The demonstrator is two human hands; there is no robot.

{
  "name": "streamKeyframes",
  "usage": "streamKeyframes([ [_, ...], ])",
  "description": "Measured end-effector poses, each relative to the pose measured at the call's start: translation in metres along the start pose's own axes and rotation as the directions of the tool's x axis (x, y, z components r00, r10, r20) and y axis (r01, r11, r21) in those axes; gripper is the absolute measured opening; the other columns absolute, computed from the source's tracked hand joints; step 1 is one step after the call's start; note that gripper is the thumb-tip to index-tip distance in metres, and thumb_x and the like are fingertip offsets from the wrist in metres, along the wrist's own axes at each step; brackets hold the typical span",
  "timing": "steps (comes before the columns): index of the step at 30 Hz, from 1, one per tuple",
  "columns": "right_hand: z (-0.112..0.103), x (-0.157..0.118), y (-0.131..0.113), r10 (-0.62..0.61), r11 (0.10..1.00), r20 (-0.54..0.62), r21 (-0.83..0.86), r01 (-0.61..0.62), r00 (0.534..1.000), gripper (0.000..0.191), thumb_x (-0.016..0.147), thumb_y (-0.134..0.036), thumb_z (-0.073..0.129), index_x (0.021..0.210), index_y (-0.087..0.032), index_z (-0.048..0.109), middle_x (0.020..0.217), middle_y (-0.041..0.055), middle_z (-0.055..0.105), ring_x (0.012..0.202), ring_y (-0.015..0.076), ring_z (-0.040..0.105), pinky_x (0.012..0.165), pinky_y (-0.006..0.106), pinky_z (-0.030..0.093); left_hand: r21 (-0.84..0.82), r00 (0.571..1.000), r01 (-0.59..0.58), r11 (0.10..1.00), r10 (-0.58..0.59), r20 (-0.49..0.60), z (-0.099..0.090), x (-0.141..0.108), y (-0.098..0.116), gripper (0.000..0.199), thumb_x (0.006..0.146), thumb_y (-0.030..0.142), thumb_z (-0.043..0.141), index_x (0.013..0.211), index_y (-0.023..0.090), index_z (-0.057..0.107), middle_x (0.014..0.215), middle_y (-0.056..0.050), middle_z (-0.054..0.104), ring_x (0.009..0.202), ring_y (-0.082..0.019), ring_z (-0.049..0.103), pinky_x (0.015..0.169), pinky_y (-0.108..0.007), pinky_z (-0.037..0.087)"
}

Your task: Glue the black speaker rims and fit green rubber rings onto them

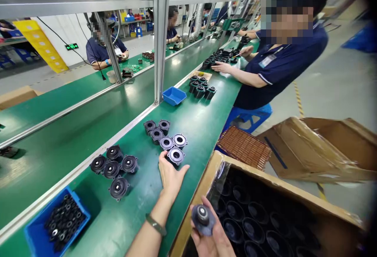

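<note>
My left hand (172,176), with a bracelet on its wrist, reaches over the green bench. Its fingers touch the near side of a round black housing (176,156), and its thumb is spread away to the right. This housing is the nearest of a group of several with open round centres. My right hand (213,231) is closed around a dark round part with a raised hub and shiny centre (203,215), held above the edge of a carton. Left of my left hand stand several more black housings (112,168) with small bright centres.
A blue bin (63,223) of small black rings sits at lower left. The carton (265,178) at lower right holds dark round parts. Further along are an upright metal post (161,41), a blue tray (174,96), more black parts (202,87) and a seated co-worker (279,64).
</note>
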State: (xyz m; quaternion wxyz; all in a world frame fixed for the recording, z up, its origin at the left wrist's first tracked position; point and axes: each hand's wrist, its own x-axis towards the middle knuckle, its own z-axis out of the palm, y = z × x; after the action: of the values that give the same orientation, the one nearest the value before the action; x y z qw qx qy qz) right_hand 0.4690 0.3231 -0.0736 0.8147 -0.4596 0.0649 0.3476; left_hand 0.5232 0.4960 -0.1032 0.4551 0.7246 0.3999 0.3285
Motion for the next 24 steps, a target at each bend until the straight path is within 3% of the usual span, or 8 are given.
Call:
streamKeyframes([
  [1,-0.002,0.003,0.0,-0.019,0.999,-0.011,-0.031,0.018,1.0,0.048,0.085,-0.058,0.062,0.125,-0.032,0.065,0.113,0.0091,0.072,0.087,0.0239,0.069,0.072,0.036,0.058,0.009,1.0,-0.01,1.0,0.01,-0.012,0.006,0.001,0.0,0.076,0.064,0.016,0.081,0.125,0.013,0.036,0.12,-0.018,0.051,0.116,-0.033,0.053,0.103,-0.056,0.04],
  [3,-0.003,0.007,0.002,-0.049,0.996,-0.021,-0.074,0.047,0.999,0.052,0.086,-0.059,0.06,0.129,-0.03,0.063,0.112,0.0107,0.072,0.089,0.0258,0.07,0.072,0.038,0.059,0.023,0.999,-0.043,0.999,0.043,-0.025,0.001,-0.004,0.001,0.067,0.07,0.016,0.075,0.124,0.014,0.036,0.116,-0.015,0.052,0.113,-0.032,0.055,0.1,-0.055,0.043],
  [6,0.006,0.01,0.005,-0.051,0.997,-0.002,-0.053,0.051,0.999,0.05,0.086,-0.056,0.061,0.13,-0.031,0.062,0.121,0.009,0.068,0.099,0.0255,0.068,0.079,0.038,0.059,0.043,0.988,-0.155,0.987,0.155,0.006,-0.042,-0.023,0.003,0.049,0.075,0.016,0.069,0.118,0.019,0.046,0.114,-0.011,0.053,0.113,-0.028,0.056,0.101,-0.05,0.045],
  [8,0.016,0.01,0.011,-0.03,0.999,0.026,-0.019,0.03,0.999,0.047,0.086,-0.052,0.064,0.129,-0.033,0.062,0.128,0.0061,0.065,0.109,0.0247,0.065,0.086,0.037,0.058,0.108,0.949,-0.312,0.944,0.307,0.068,-0.082,-0.04,0.004,0.043,0.078,0.01,0.06,0.118,0.021,0.05,0.116,-0.01,0.053,0.115,-0.027,0.056,0.1,-0.048,0.047],
  [11,0.035,0.004,0.028,0.017,1.0,0.064,-0.004,-0.016,0.998,0.049,0.084,-0.048,0.069,0.13,-0.032,0.061,0.132,0.0062,0.062,0.12,0.0257,0.06,0.094,0.038,0.054,0.274,0.858,-0.513,0.813,0.475,0.199,-0.136,-0.061,0.003,0.051,0.078,0.001,0.049,0.124,0.022,0.049,0.119,-0.011,0.051,0.118,-0.026,0.055,0.102,-0.051,0.046],
  [15,0.052,-0.008,0.065,0.073,0.997,0.148,0.012,-0.075,0.986,0.05,0.084,-0.046,0.07,0.131,-0.031,0.06,0.133,0.0072,0.061,0.124,0.026,0.057,0.098,0.038,0.052,0.49,0.77,-0.626,0.607,0.581,0.264,-0.184,-0.077,-0.001,0.05,0.081,-0.003,0.043,0.124,0.021,0.054,0.115,-0.01,0.054,0.116,-0.024,0.055,0.103,-0.049,0.046],
  [21,0.058,-0.02,0.115,-0.038,0.987,0.155,-0.15,0.061,0.987,0.048,0.076,-0.046,0.077,0.118,-0.024,0.07,0.126,0.0105,0.066,0.12,0.0288,0.06,0.101,0.041,0.051,0.642,0.65,-0.708,0.294,0.628,0.429,-0.226,-0.087,0.003,0.039,0.093,0.002,0.036,0.119,0.018,0.06,0.107,-0.009,0.063,0.106,-0.02,0.059,0.099,-0.039,0.046],
  [24,0.065,-0.03,0.13,-0.113,0.948,0.188,-0.275,0.163,0.976,0.044,0.075,-0.045,0.078,0.113,-0.023,0.073,0.123,0.0103,0.068,0.114,0.0289,0.064,0.097,0.04,0.054,0.642,0.635,-0.721,0.26,0.618,0.463,-0.237,-0.095,-0.003,0.039,0.094,0.004,0.033,0.121,0.015,0.06,0.104,-0.01,0.065,0.104,-0.021,0.06,0.096,-0.04,0.048],
])
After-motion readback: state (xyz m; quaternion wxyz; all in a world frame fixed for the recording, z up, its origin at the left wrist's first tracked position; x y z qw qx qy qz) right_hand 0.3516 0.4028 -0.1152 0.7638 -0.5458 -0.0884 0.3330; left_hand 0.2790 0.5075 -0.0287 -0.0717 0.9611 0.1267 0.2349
